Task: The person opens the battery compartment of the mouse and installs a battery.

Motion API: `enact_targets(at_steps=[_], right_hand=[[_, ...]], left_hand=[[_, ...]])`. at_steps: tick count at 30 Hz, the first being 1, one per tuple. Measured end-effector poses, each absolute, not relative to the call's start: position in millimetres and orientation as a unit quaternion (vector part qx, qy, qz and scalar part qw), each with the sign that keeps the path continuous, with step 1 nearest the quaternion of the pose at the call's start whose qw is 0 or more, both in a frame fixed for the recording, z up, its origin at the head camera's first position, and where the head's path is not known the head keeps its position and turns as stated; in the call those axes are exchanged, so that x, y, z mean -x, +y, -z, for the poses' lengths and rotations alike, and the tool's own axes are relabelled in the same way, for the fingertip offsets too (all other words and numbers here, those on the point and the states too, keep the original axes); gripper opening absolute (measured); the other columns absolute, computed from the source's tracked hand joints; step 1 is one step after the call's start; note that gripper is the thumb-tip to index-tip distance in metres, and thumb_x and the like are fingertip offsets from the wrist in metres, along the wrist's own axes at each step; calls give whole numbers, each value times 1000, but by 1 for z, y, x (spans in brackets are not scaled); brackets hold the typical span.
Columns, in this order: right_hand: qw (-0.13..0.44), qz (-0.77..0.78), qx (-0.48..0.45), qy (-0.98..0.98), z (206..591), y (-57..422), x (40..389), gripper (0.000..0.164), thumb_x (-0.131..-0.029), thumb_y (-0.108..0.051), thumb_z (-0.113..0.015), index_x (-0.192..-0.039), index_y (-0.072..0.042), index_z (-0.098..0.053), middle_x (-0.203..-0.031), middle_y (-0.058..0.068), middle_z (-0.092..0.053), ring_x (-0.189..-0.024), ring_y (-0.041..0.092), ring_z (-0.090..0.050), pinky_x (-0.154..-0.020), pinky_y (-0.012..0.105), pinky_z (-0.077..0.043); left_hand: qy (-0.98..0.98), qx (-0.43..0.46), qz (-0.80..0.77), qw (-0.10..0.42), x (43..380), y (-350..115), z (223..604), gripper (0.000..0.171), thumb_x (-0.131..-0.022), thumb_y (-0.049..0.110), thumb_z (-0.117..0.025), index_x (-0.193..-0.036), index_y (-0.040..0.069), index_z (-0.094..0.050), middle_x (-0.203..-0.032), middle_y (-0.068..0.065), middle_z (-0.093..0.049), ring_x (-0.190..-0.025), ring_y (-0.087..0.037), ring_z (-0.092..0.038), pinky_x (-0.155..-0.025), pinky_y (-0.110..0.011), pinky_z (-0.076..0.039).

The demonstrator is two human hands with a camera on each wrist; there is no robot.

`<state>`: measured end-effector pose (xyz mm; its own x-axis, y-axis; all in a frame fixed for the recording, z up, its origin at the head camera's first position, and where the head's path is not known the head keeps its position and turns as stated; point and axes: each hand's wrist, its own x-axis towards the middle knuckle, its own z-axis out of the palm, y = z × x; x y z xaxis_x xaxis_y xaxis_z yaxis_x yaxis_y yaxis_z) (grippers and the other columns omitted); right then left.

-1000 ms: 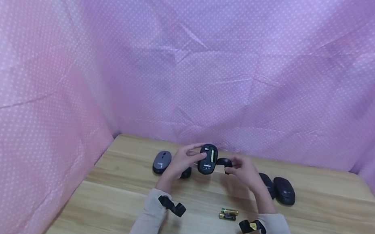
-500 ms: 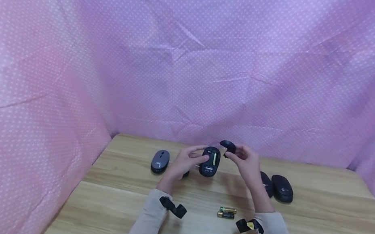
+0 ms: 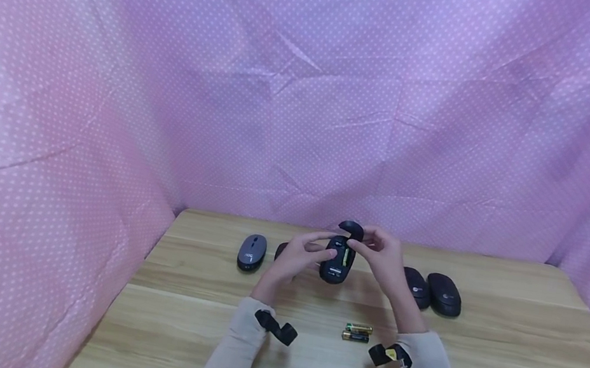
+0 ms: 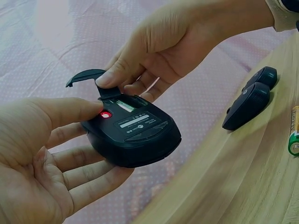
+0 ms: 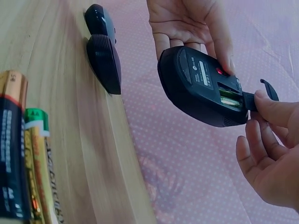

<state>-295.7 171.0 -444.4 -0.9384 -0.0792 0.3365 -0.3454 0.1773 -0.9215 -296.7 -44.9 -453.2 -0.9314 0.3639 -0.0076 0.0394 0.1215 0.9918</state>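
My left hand [image 3: 302, 257] grips a black computer mouse [image 4: 135, 135] above the table, its underside turned up, thumb near the sensor, which glows red. The battery slot in that underside is uncovered, and a battery [image 5: 229, 101] lies in it. My right hand [image 3: 381, 259] pinches a black battery cover [image 4: 88, 75] between thumb and fingers. The cover's flat tongue meets the mouse's end beside the slot, while its curved part stands up off the body. On the wooden table nearer me lie a gold-and-green battery [image 3: 360, 327] and a black-and-gold battery [image 3: 355, 336], side by side.
A grey mouse [image 3: 252, 253] sits at the table's left, with a dark mouse [image 3: 281, 249] partly hidden behind my left hand. Two black mice, one [image 3: 416, 287] beside the other [image 3: 443, 295], rest at the right. A pink dotted cloth [image 3: 306, 115] hangs behind the table [image 3: 524, 349].
The cover has risen and come left, from beside the mouse to its far end, in my right hand. The mouse has shifted slightly right in my left hand.
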Motion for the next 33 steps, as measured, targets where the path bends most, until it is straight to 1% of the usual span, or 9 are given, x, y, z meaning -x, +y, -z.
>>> enact_targets(at_steps=[4, 10, 15, 21, 27, 30, 33], right_hand=[[106, -608, -139, -775, 444, 171, 295, 29, -91, -13, -77, -116, 0, -71, -104, 21, -72, -89, 6, -65, -83, 16, -54], [87, -606, -141, -778, 444, 172, 296, 32, -92, -14, -76, -121, -1, -70, -111, 20, -72, -97, 9, -66, -85, 18, -55], [77, -612, -143, -774, 443, 172, 296, 33, -94, -14, -75, -123, 0, -69, -114, 21, -71, -97, 4, -66, -86, 18, -54], [69, -614, -129, -776, 441, 172, 294, 35, -94, -14, -74, -125, 1, -68, -118, 23, -71, -98, 3, -65, -86, 16, -53], [69, -607, -121, -782, 439, 173, 292, 36, -94, -13, -74, -127, 1, -67, -120, 21, -71, -99, 3, -65, -86, 15, -53], [70, -606, -129, -782, 440, 173, 293, 36, -94, -13, -74, -127, 1, -67, -120, 21, -71, -98, 1, -65, -85, 16, -53], [64, -612, -140, -776, 441, 173, 293, 36, -94, -13, -74, -126, 1, -67, -120, 22, -71, -99, 3, -66, -86, 17, -53]], left_hand=[[739, -143, -646, 124, 298, -45, 454, 44, -97, 24, -72, -140, 21, -63, -129, -22, -69, -108, -25, -72, -84, -38, -63], [740, -156, -643, 119, 298, -44, 452, 44, -98, 22, -71, -141, 19, -62, -133, -23, -66, -111, -28, -71, -83, -40, -63], [744, -150, -640, 118, 297, -43, 451, 44, -97, 23, -72, -140, 23, -63, -137, -18, -65, -113, -26, -70, -83, -38, -62], [736, -136, -654, 110, 296, -44, 451, 45, -97, 21, -71, -141, 20, -62, -134, -21, -66, -113, -27, -71, -84, -39, -63], [729, -127, -664, 106, 296, -45, 452, 47, -97, 21, -71, -143, 17, -61, -136, -23, -64, -115, -28, -70, -87, -42, -62], [729, -127, -664, 107, 296, -46, 451, 46, -97, 22, -71, -142, 19, -62, -135, -21, -65, -115, -27, -70, -88, -43, -62], [730, -126, -663, 106, 296, -46, 450, 46, -96, 21, -72, -142, 19, -62, -132, -22, -67, -114, -27, -71, -88, -44, -62]])
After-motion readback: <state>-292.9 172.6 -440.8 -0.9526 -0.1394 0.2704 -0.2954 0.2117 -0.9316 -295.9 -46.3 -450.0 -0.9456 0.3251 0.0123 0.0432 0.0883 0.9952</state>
